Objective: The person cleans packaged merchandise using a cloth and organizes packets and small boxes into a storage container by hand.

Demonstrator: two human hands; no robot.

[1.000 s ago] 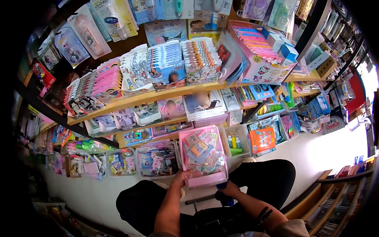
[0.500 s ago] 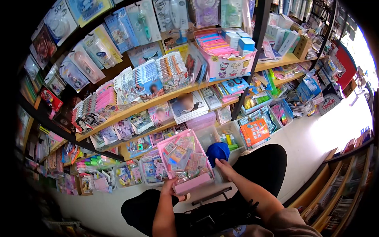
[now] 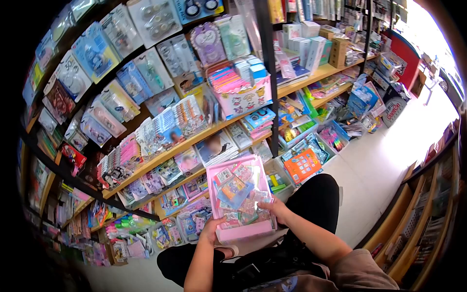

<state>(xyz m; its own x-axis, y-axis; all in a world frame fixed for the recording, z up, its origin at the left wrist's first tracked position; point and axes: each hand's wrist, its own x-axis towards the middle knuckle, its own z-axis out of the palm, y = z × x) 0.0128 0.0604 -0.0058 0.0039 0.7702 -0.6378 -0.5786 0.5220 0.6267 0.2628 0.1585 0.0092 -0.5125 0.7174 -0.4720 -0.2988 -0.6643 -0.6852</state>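
Observation:
A pink plastic bin [image 3: 245,233] is held tilted over my lap, between my two hands. Inside it lie several small clear packets [image 3: 236,191] with colourful cards or stickers. My left hand [image 3: 212,229] is closed on the bin's near left edge, with the thumb over the rim. On the right side, my right hand [image 3: 277,209] grips the wall, its fingers reaching over the edge near the packets. Part of the fingers of both hands is hidden by the bin.
Shelves with hanging blister packs [image 3: 95,46] and booklets rise ahead. On the floor below stand clear bins, one holding an orange packet [image 3: 302,165]. A black post [image 3: 268,73] divides the shelves; a wooden rack [image 3: 413,228] stands right.
The blue cloth-like bundle has left my right hand and is out of sight. That hand now holds the pink bin's right side. The view has shifted, and the bin sits slightly further right.

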